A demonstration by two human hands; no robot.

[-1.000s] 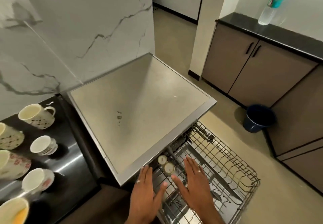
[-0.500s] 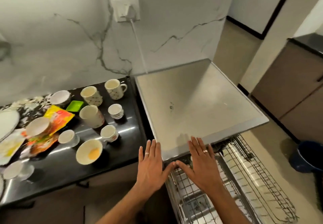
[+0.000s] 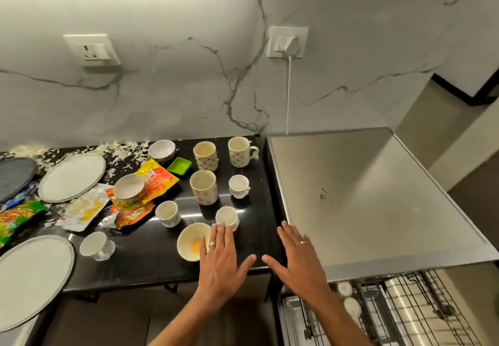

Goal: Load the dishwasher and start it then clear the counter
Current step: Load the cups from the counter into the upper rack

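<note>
My left hand (image 3: 221, 258) hovers flat, fingers straight, over the black counter (image 3: 151, 262), its fingertips near a small white cup (image 3: 226, 217) and a cream bowl (image 3: 192, 241) with a yellow smear inside. My right hand (image 3: 297, 258) is spread open over the gap between counter and the steel dishwasher top (image 3: 361, 199). Neither hand holds anything. The pulled-out wire rack (image 3: 405, 310) shows at the lower right. Several mugs, among them a tall one (image 3: 204, 190) and a handled one (image 3: 240, 151), stand on the counter.
White plates (image 3: 71, 177) (image 3: 32, 275), a dark plate (image 3: 14, 177), small bowls (image 3: 129, 185) (image 3: 161, 149), a green dish (image 3: 179, 166), snack wrappers (image 3: 151, 181) and scattered white shreds litter the counter's left. A wall plug (image 3: 288, 43) with a cord hangs above the dishwasher.
The view has swung left from the dishwasher rack to the counter. Both hands moved left with it, from over the rack to over the counter's right end, staying flat.
</note>
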